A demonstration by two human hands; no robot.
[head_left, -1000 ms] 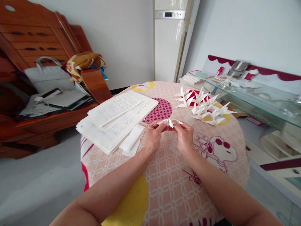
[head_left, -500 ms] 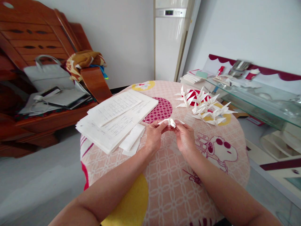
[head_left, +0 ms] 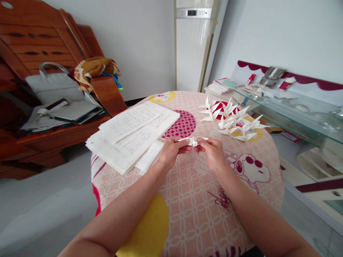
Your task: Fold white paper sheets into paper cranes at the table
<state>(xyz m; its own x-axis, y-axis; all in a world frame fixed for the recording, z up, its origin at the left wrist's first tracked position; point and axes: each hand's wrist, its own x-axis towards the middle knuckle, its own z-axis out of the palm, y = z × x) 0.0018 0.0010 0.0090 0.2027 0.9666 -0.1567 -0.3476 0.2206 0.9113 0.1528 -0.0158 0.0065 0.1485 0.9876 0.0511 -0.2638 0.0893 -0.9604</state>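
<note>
We grip the folded paper point(head_left: 193, 141) between both hands, over the middle of the round table point(head_left: 193, 200). Our left hand point(head_left: 173, 151) pinches the left end, with the thumb on top and the fingers curled beneath. Our right hand point(head_left: 213, 151) pinches the right end in the same manner. Both sets of fingers are closed on the paper; its narrow points project outward past the thumbs, and a small creased part stands in the gap between the hands. We cannot tell whether the fingers touch the cloth point(head_left: 184, 214) below.

To the right of the paper, well apart from it, we note a group of white cranes point(head_left: 227, 122), set close together near the far right edge of the table. To the left, we note a stack of written sheets point(head_left: 136, 134). White slips point(head_left: 148, 157) lie beside the near right edge of the stack, close to our left wrist and partly hidden by that arm.

Beyond the table, we observe a wooden bench point(head_left: 29, 39) on the left bearing a grey bag point(head_left: 56, 87), a tall white cabinet unit point(head_left: 191, 53) at the back, and a glass shelf point(head_left: 297, 114) on the right.
</note>
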